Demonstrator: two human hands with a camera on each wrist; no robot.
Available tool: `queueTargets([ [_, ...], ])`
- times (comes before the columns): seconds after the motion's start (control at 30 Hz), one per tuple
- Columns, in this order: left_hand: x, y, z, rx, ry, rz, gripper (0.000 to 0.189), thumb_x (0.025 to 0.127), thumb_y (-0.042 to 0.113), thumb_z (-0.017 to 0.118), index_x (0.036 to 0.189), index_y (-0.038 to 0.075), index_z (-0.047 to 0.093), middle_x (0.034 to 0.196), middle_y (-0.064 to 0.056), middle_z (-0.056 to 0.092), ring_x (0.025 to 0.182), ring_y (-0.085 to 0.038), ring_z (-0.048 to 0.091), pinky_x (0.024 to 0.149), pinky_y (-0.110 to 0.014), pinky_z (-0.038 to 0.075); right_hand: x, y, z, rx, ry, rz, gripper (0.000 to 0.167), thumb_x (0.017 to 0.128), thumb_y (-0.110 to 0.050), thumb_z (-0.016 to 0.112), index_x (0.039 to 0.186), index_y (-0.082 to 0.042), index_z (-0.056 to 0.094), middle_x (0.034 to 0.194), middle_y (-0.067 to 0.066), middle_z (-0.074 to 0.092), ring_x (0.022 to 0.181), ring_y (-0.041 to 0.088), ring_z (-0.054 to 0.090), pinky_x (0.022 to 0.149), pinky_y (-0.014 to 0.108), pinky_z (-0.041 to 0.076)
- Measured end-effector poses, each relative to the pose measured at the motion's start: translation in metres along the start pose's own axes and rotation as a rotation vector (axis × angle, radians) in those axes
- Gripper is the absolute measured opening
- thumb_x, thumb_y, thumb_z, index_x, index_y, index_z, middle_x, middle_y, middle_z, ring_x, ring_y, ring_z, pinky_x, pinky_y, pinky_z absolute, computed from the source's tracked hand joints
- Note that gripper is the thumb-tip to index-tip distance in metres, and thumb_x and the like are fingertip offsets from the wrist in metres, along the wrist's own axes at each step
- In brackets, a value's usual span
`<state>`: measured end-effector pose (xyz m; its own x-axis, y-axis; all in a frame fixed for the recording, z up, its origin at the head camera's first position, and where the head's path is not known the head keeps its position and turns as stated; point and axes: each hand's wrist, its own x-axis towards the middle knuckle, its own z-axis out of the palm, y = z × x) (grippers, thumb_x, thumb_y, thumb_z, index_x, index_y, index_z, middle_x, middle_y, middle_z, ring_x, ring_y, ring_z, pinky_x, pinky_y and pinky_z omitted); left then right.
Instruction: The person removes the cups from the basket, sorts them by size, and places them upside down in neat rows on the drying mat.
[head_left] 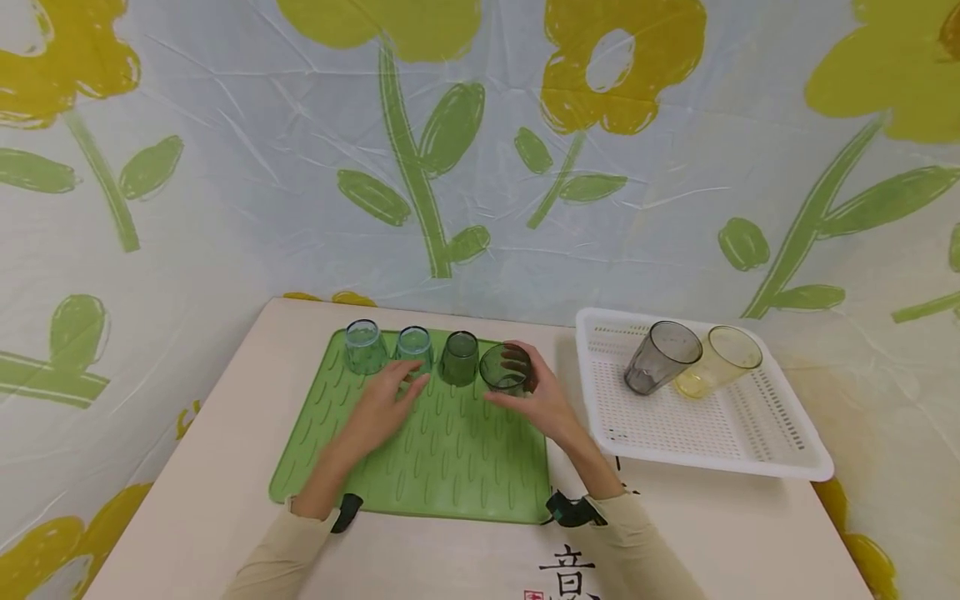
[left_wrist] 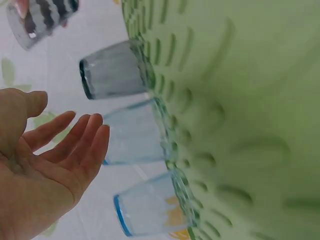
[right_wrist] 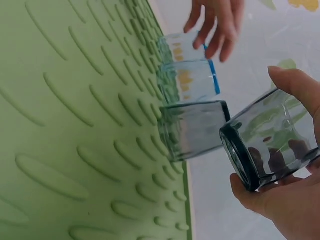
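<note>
My right hand [head_left: 546, 402] holds a dark grey drinking glass [head_left: 504, 369], fingers and thumb around its side. In the right wrist view the held glass [right_wrist: 272, 142] is tilted and off the green mat [right_wrist: 75, 150]. Beside it a grey glass [head_left: 459, 358] stands mouth down on the mat. Further left in the same row are two blue glasses, one nearer [head_left: 413, 346] and one at the far end [head_left: 365, 348], also mouth down. My left hand [head_left: 384, 404] hovers before the nearer blue glass, fingers loosely bent with nothing in them, as the left wrist view shows.
On the right sits a white perforated basket [head_left: 637, 450]. Inside it a grey glass [head_left: 660, 358] and a yellow glass [head_left: 723, 362] lean with their mouths up. A flower-printed cloth [head_left: 300, 167] hangs behind the pale table [head_left: 217, 467].
</note>
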<state>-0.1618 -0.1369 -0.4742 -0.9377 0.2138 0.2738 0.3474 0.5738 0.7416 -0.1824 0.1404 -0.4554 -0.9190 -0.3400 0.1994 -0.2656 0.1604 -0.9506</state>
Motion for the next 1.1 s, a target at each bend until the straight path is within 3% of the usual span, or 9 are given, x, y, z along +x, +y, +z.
queueTargets([
  [0.23, 0.007, 0.018, 0.014, -0.09, -0.019, -0.019, 0.044, 0.108, 0.025, 0.057, 0.143, -0.003, 0.056, 0.135, -0.02, 0.06, 0.114, -0.031, 0.064, 0.092, -0.048, 0.056, 0.003, 0.009, 0.015, 0.008, -0.033, 0.033, 0.083, 0.085, -0.004, 0.084, 0.154, -0.006, 0.039, 0.149, 0.023, 0.046, 0.139, 0.038, 0.045, 0.112, 0.062, 0.038],
  [0.43, 0.012, 0.031, 0.023, -0.129, -0.036, -0.056, 0.054, 0.108, 0.039, 0.055, 0.148, 0.003, 0.053, 0.138, -0.015, 0.058, 0.114, -0.027, 0.064, 0.091, -0.047, 0.056, 0.005, 0.013, 0.028, -0.027, -0.052, 0.012, 0.085, 0.083, -0.005, 0.087, 0.154, -0.006, 0.04, 0.145, 0.022, 0.05, 0.135, 0.039, 0.048, 0.109, 0.06, 0.041],
  [0.57, 0.013, 0.038, 0.03, -0.135, -0.034, -0.077, 0.071, 0.101, 0.049, 0.063, 0.156, 0.008, 0.043, 0.139, -0.012, 0.056, 0.116, -0.027, 0.061, 0.089, -0.05, 0.055, 0.005, 0.016, 0.034, -0.082, -0.052, -0.031, 0.082, 0.082, -0.004, 0.087, 0.152, -0.005, 0.043, 0.142, 0.019, 0.054, 0.129, 0.037, 0.054, 0.104, 0.058, 0.047],
  [0.73, 0.015, 0.044, 0.039, -0.12, -0.024, -0.055, 0.09, 0.091, 0.05, 0.076, 0.16, 0.009, 0.035, 0.148, -0.019, 0.051, 0.13, -0.034, 0.054, 0.097, -0.057, 0.052, 0.003, 0.02, 0.04, -0.152, -0.063, -0.059, 0.079, 0.085, -0.003, 0.084, 0.152, -0.002, 0.042, 0.146, 0.021, 0.05, 0.13, 0.04, 0.053, 0.101, 0.056, 0.049],
  [0.83, 0.015, 0.046, 0.042, -0.1, -0.002, -0.019, 0.086, 0.09, 0.044, 0.079, 0.157, 0.007, 0.04, 0.148, -0.022, 0.05, 0.134, -0.041, 0.05, 0.1, -0.061, 0.049, 0.002, 0.021, 0.042, -0.156, -0.064, -0.048, 0.079, 0.085, -0.003, 0.083, 0.152, 0.0, 0.041, 0.149, 0.024, 0.046, 0.133, 0.043, 0.049, 0.103, 0.058, 0.047],
  [1.1, 0.012, 0.045, 0.044, -0.08, 0.038, 0.06, 0.064, 0.093, 0.036, 0.074, 0.148, 0.011, 0.055, 0.133, -0.019, 0.055, 0.118, -0.041, 0.059, 0.091, -0.057, 0.055, 0.001, 0.025, 0.038, -0.128, -0.095, 0.053, 0.084, 0.086, -0.004, 0.082, 0.155, 0.0, 0.035, 0.149, 0.024, 0.046, 0.133, 0.04, 0.05, 0.105, 0.054, 0.048],
])
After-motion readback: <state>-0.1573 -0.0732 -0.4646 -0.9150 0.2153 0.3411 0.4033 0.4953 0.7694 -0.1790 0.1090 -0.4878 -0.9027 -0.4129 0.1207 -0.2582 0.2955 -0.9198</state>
